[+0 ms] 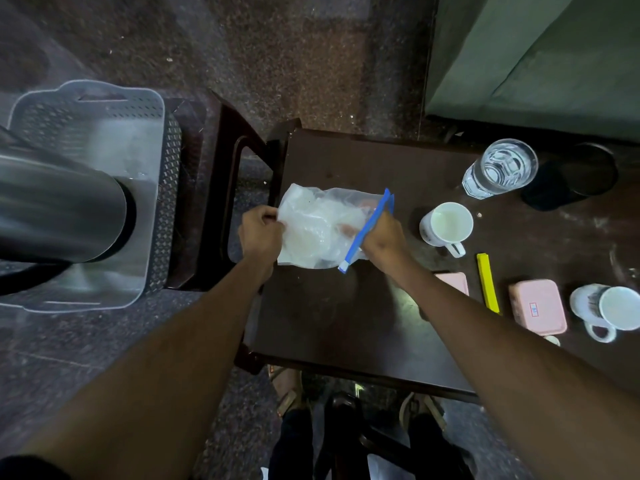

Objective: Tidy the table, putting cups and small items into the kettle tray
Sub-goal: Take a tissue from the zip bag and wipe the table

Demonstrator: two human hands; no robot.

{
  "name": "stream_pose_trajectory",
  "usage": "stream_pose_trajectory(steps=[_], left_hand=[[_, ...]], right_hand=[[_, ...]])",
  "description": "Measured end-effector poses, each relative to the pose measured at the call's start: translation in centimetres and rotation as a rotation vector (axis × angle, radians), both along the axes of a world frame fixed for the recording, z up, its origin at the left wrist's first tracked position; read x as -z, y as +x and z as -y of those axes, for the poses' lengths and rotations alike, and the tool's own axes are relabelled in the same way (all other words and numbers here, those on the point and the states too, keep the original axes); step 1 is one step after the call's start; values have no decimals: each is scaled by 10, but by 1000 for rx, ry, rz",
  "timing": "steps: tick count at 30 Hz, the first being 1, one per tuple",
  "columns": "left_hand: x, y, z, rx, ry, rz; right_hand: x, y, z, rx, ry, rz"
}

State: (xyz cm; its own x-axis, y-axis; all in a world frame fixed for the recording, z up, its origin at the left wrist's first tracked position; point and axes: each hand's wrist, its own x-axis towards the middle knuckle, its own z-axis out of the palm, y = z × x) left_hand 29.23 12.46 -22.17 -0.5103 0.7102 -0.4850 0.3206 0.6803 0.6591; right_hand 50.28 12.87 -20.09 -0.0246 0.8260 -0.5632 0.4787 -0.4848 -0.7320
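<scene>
A clear plastic zip bag (311,223) with a blue seal strip lies on the left part of the dark table (332,313). My left hand (260,233) pinches its left edge. My right hand (382,237) reaches into the bag's open mouth, its fingers showing through the plastic. A grey perforated tray (104,140) sits on a stool at the left, with a steel kettle (59,209) standing in it. On the table's right side are a white mug (446,227), a second white mug (613,310), a water glass (500,168), two pink boxes (538,306) and a yellow clip (487,282).
A black round lid or cup (575,178) stands at the table's far right. The brown stool (221,161) under the tray touches the table's left edge. A green wall or cloth (540,64) rises behind. My feet show under the table's near edge.
</scene>
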Motion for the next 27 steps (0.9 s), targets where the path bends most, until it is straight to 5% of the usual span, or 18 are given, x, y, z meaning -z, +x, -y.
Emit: stream_pose_trajectory(steps=[27], left_hand=[[-1,7,-9,26,37,8]], right_hand=[[2,3,-8,116,-188,-231]])
